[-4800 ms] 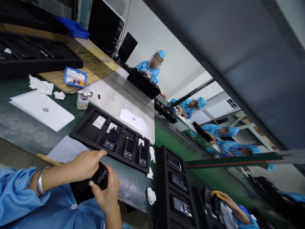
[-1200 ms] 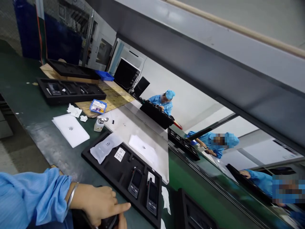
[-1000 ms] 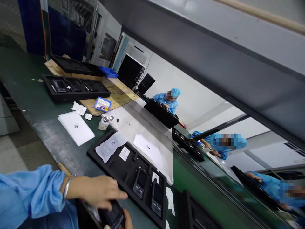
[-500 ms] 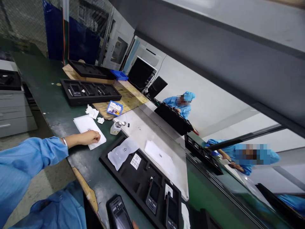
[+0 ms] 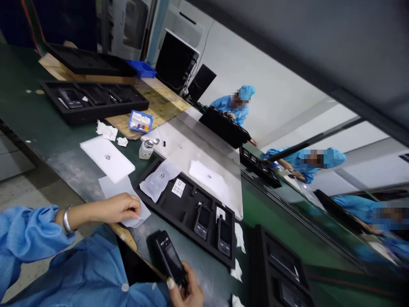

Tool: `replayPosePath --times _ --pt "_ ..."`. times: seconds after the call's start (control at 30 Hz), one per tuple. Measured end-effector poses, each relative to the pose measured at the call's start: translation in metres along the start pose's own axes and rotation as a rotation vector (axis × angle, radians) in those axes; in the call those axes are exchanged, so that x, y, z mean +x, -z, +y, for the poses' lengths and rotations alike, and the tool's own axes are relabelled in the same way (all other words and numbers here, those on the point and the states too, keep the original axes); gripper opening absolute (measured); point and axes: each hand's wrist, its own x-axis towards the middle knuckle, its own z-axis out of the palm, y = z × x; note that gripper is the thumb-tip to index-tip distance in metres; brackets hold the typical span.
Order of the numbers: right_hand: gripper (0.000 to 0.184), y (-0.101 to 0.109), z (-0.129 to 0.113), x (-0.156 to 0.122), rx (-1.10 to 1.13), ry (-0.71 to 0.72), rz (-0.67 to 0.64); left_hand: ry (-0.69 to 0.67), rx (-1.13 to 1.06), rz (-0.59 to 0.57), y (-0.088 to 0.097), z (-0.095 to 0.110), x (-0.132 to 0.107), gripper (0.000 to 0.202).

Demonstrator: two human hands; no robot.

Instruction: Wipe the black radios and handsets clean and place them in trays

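Observation:
My left hand [image 5: 124,208] is closed in a pinch on a thin translucent plastic bag [image 5: 111,186], which lies partly under the fingers near the bench's front edge. Just beyond it is a stack of white bags [image 5: 107,157] with a small dark logo. Lower down, my right hand [image 5: 188,288] grips a black handheld terminal [image 5: 172,258] by its lower end, screen up and tilted. Between the hands and the far side lies a black foam tray [image 5: 188,213] holding two similar terminals, a label sheet [image 5: 178,188] and another translucent bag [image 5: 159,178].
A small dispenser bottle [image 5: 146,150], crumpled tissues [image 5: 107,130] and a blue bin [image 5: 140,122] stand beyond the stack. More foam trays sit at far left [image 5: 96,113] and lower right [image 5: 262,256]. Co-workers [image 5: 233,106] in blue work across the bench.
My left hand has moved from the stack toward my body, drawing one bag with it. My right hand, with the terminal, has come further into view. The camera view has shifted.

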Motion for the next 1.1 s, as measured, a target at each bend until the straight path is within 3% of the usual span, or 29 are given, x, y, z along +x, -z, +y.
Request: replayPosePath --times 0.17,0.3,0.43,0.7,0.9,1.1 --pt "0.059 0.01 -0.012 -0.008 -0.144 0.18 0.113 0.046 0.022 0.001 -0.045 0.007 0.025 0.013" --pt "0.057 0.015 -0.025 -0.007 -0.366 0.37 0.138 0.063 0.083 0.004 -0.058 0.012 0.032 0.014" --pt "0.057 0.01 -0.036 -0.002 -0.465 0.471 0.164 0.043 0.159 -0.001 -0.066 0.022 0.032 0.018" --pt "0.057 0.008 -0.036 -0.006 -0.42 0.419 0.067 -0.063 0.185 0.042 -0.077 0.018 0.024 0.025" --pt "0.058 0.019 -0.037 -0.005 -0.41 0.356 0.155 0.007 0.194 0.036 -0.08 0.007 0.024 0.025" --pt "0.059 0.003 -0.035 -0.005 -0.485 0.418 0.118 0.014 0.095 0.041 -0.082 0.004 0.026 0.025"
